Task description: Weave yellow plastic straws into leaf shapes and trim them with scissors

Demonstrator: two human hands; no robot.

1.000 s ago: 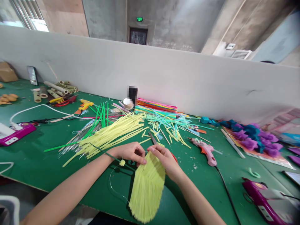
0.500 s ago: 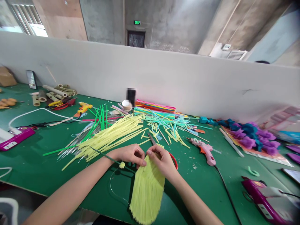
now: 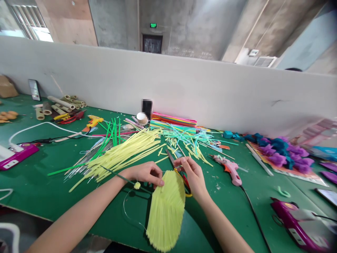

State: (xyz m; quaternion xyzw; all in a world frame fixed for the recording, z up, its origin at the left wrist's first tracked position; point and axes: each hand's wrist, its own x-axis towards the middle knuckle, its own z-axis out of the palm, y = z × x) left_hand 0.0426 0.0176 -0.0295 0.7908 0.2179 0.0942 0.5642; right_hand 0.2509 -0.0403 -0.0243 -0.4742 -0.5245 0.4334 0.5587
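My left hand [image 3: 149, 174] is closed, pinching the upper left edge of a flat yellow-green piece [image 3: 165, 214] made of fuzzy pipe cleaners laid side by side. My right hand [image 3: 192, 175] is raised off the piece's upper right, its thumb and fingertips pressed together; a thin strand seems to run toward them, too fine to be sure. Under that hand lie scissors [image 3: 170, 158] with red and yellow handles, partly hidden. A dark green stem [image 3: 116, 173] with a small yellow pompom [image 3: 137, 185] crosses by my left wrist, and a clear thin wire [image 3: 124, 207] loops below it.
Yellow pipe cleaners [image 3: 126, 151] are heaped ahead of my left hand. A pink glue gun [image 3: 231, 170] lies to the right, its cord running toward me. Power strips [image 3: 297, 228] sit at both sides. Bamboo pieces [image 3: 63, 103] and purple flowers [image 3: 292, 154] are farther off.
My right hand has come off the pipe-cleaner piece, moving right and slightly up, uncovering its top edge and more of the scissors' handles. My left hand keeps its pinch.
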